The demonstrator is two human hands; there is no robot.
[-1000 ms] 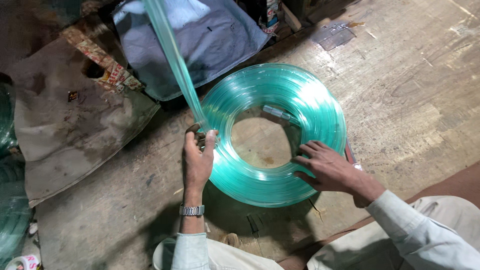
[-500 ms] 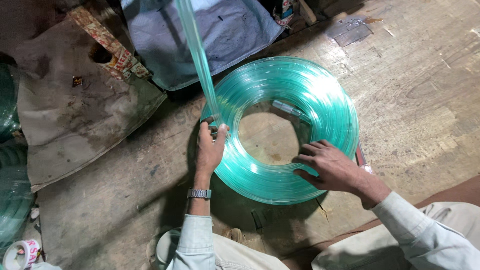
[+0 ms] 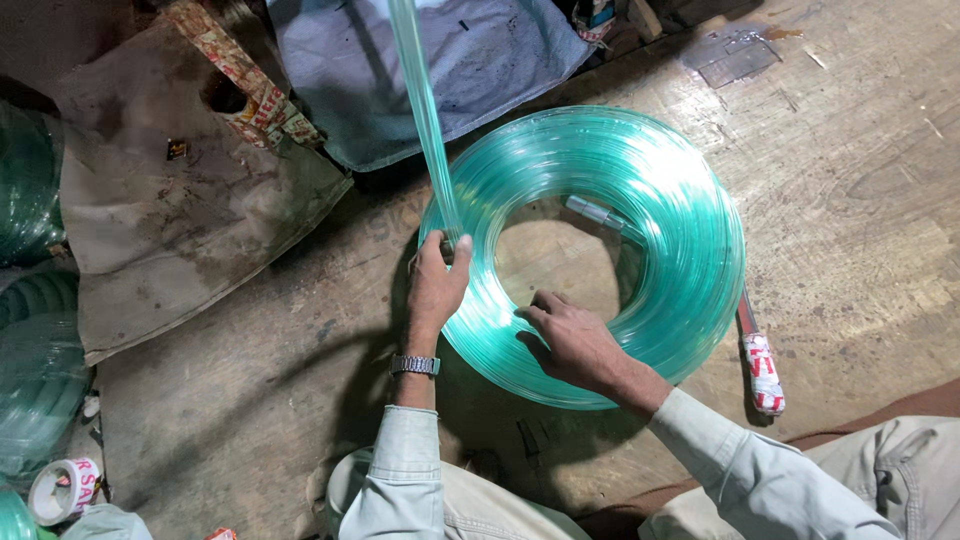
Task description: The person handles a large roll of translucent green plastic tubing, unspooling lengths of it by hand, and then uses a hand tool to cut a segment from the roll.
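Wooden floor point(image 3: 850, 200): one tubing coil point(image 3: 640, 190), two hands on it.

A small workshop or storeroom for plastic hose, with work done on the ground: a rough, stained concrete floor point(image 3: 850, 200) serves as the work surface. A large coil of translucent green tubing point(image 3: 640, 200) lies flat on it, and more green coils point(image 3: 35, 350) are stacked at the left edge. Dirty sacking point(image 3: 170, 230) and a grey cloth point(image 3: 480, 60) are spread over the floor beside them. A roll of printed packing tape point(image 3: 62, 490) and a taped-handle tool point(image 3: 760, 365) lie near the coil.
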